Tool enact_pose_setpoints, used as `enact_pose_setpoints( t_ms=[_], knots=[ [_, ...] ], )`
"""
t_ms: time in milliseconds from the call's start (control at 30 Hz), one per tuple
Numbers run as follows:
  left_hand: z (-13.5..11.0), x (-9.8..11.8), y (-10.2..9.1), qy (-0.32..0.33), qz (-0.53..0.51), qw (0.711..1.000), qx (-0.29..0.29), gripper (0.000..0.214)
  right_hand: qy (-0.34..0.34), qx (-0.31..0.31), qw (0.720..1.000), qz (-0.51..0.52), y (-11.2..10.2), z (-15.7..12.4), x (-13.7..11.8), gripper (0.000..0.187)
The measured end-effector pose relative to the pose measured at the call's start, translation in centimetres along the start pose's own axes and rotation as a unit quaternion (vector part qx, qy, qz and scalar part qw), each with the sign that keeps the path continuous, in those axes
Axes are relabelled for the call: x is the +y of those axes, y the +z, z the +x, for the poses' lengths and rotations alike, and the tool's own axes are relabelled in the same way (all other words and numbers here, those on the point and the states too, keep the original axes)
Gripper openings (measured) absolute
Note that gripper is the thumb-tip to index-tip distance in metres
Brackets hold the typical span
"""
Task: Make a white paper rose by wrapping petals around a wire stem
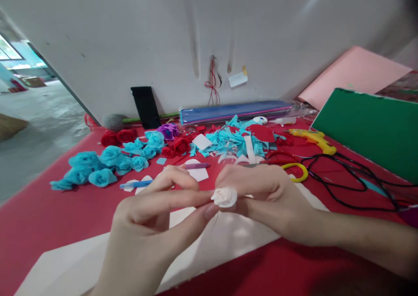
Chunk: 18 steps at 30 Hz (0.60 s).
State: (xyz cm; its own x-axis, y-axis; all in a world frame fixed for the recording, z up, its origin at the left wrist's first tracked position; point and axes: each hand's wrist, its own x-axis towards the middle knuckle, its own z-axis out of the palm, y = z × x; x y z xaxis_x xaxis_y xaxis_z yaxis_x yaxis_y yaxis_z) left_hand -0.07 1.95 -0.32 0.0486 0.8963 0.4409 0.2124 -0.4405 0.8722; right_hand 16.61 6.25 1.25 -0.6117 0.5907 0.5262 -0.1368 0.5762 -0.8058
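Between my two hands is a small white paper flower (224, 197), its rolled centre facing me. My left hand (163, 217) pinches its left side between thumb and forefinger. From the right, my right hand (264, 196) is closed on the same flower; its fingertips are partly hidden behind the petals. Both hands are above a large white sheet (228, 239) on the red table (39, 217). Just beyond my fingers are a purple pen (196, 166), a blue pen (136, 184) and white paper pieces (198, 174).
Finished blue paper flowers (102, 177) cluster at the left. Blue paper scraps (233, 139) pile up at the back. On the right are yellow-handled scissors (305, 173), a yellow glue gun (313, 140), its black cord (359, 204) and a green board (372, 130). A black phone (145, 107) leans against the wall.
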Motion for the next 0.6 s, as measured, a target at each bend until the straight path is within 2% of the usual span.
enact_pose_setpoints(
  t_ms=[233,433,600],
  knots=[
    [0.2,-0.4,0.4,0.03,0.037,0.999,0.016,0.014,-0.052,0.058,0.983,-0.167,0.9,-1.2,0.4,0.016],
    [0.3,-0.5,0.3,0.052,0.057,0.997,0.01,0.017,-0.098,0.082,0.968,-0.216,1.6,-1.3,0.6,0.009],
    [0.2,-0.2,0.5,0.035,0.038,0.999,0.008,0.016,-0.103,0.093,0.959,-0.245,1.5,-1.5,0.1,0.01]
  ],
)
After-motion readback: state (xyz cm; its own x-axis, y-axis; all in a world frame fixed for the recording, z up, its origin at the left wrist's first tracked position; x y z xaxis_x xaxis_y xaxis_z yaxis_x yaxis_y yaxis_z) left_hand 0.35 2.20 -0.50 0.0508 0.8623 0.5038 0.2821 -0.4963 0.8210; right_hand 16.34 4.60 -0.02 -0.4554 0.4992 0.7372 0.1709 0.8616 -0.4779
